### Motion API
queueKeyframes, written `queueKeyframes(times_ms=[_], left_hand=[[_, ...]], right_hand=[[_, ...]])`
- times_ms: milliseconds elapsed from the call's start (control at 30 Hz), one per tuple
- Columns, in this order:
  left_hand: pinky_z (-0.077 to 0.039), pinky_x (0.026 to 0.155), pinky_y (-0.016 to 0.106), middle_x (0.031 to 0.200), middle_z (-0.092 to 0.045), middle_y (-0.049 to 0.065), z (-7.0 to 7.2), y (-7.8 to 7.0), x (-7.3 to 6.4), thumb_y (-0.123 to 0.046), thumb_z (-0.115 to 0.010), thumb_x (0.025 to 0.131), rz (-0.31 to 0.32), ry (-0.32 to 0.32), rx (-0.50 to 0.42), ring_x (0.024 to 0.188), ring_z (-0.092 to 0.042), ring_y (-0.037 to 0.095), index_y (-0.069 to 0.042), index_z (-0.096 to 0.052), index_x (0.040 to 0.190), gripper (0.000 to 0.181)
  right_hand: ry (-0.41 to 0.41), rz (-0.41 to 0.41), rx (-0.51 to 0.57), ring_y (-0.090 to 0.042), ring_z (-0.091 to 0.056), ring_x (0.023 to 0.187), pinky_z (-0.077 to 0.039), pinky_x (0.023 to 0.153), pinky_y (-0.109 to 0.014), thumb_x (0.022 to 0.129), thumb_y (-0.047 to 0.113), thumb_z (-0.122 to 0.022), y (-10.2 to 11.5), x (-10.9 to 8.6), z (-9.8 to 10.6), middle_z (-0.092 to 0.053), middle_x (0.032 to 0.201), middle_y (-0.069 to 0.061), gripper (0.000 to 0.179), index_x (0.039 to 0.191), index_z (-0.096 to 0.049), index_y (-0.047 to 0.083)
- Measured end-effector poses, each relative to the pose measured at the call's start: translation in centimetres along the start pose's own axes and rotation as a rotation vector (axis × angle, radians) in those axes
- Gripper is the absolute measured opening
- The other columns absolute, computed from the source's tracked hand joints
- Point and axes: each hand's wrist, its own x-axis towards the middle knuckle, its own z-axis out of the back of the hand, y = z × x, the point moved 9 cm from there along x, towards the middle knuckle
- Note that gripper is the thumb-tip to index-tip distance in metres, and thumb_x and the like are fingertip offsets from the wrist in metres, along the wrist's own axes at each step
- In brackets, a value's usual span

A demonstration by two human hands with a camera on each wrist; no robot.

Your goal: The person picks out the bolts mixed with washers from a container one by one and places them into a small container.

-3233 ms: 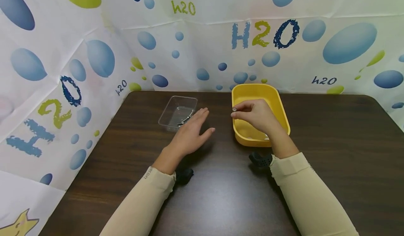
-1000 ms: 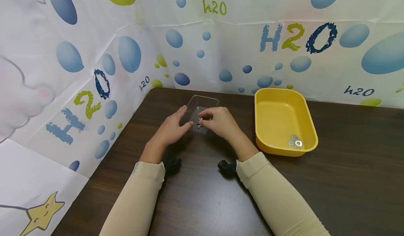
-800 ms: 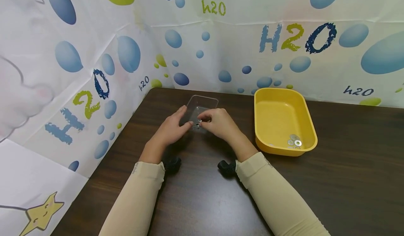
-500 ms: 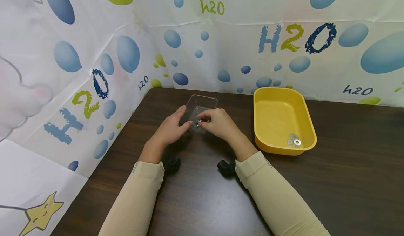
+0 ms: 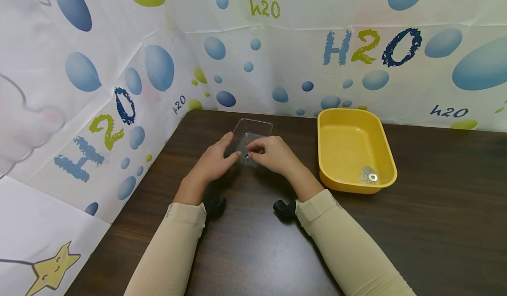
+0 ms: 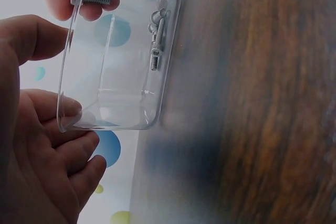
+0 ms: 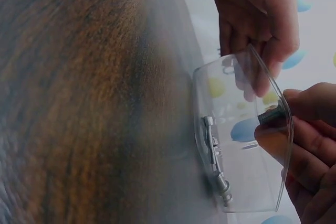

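A small clear plastic container (image 5: 259, 129) stands toward the back of the table. My left hand (image 5: 210, 162) steadies its near left corner, thumb at the near rim and fingers along the left side. Between thumb and fingertips, my right hand (image 5: 275, 155) pinches a threaded metal bolt (image 7: 272, 114). In both wrist views that bolt lies across the container's near rim, its threaded end pointing inward. Several loose bolts (image 6: 157, 35) lie together on the container floor. The right fingers partly cover the held bolt's head.
To the right stands a yellow plastic bin (image 5: 346, 144) with several metal washers (image 5: 369, 176) in its near right corner. Dark wood table (image 5: 253, 243) lies beneath everything. A printed white cloth (image 5: 293, 54) hangs behind and at the left.
My right hand has come left from the yellow bin to the clear container, carrying a small metal piece, and sinks slightly lately. My left hand has settled against the container. The head view has turned left.
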Motion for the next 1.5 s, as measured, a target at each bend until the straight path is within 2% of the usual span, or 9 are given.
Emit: queueKeyframes(times_ms=[267,567,867,1067,1233,1500], left_hand=[[-0.02,0.121,0.048,0.165,-0.016,0.006,-0.3,-0.3,0.0,-0.045,-0.047,0.099,-0.004,0.009,-0.002,0.152,-0.018,0.025,-0.009,-0.019,0.158,0.074],[-0.02,0.121,0.048,0.165,-0.017,0.006,-0.7,-0.4,0.2,-0.045,-0.047,0.099,-0.014,0.007,-0.009,0.151,-0.019,0.024,-0.009,-0.019,0.158,0.075],[-0.02,0.121,0.048,0.164,-0.018,0.009,-0.9,-0.5,-0.2,-0.044,-0.049,0.099,-0.009,-0.004,-0.023,0.151,-0.02,0.026,-0.007,-0.02,0.157,0.075],[-0.021,0.121,0.049,0.165,-0.018,0.008,-0.6,-0.3,-0.1,-0.045,-0.048,0.098,-0.006,-0.008,-0.017,0.151,-0.02,0.026,-0.009,-0.02,0.158,0.075],[-0.021,0.121,0.05,0.165,-0.018,0.007,-0.1,-0.2,0.0,-0.044,-0.049,0.098,0.003,-0.008,-0.008,0.151,-0.02,0.027,-0.01,-0.019,0.158,0.075],[-0.019,0.121,0.049,0.165,-0.017,0.007,0.0,0.1,0.0,-0.044,-0.048,0.098,-0.008,-0.002,0.0,0.152,-0.018,0.027,-0.009,-0.018,0.158,0.076]], right_hand=[[0.006,-0.022,0.007,-0.018,-0.067,0.101,-0.054,0.093,-0.037,0.092,0.017,-0.067,-0.3,-0.4,0.1,-0.074,0.11,-0.004,0.026,0.116,-0.073,0.008],[0.004,-0.02,0.0,-0.017,-0.067,0.101,-0.054,0.093,-0.037,0.092,0.017,-0.067,-0.5,-0.7,0.3,-0.074,0.109,-0.003,0.025,0.115,-0.073,0.008],[-0.005,-0.003,-0.005,-0.016,-0.067,0.102,-0.054,0.093,-0.036,0.092,0.016,-0.067,-0.4,-1.0,0.7,-0.074,0.109,-0.002,0.025,0.115,-0.074,0.008],[-0.066,-0.036,-0.006,-0.018,-0.065,0.102,-0.053,0.096,-0.038,0.093,0.018,-0.067,-0.1,-1.9,2.8,-0.073,0.109,-0.002,0.025,0.115,-0.074,0.01],[-0.119,-0.025,-0.019,-0.018,-0.066,0.101,-0.054,0.094,-0.038,0.093,0.02,-0.068,0.2,-2.9,4.7,-0.073,0.108,-0.001,0.023,0.113,-0.074,0.012],[-0.137,-0.022,-0.069,-0.017,-0.066,0.1,-0.055,0.092,-0.036,0.094,0.022,-0.067,-0.1,-4.6,6.9,-0.073,0.11,-0.002,0.024,0.114,-0.073,0.012]])
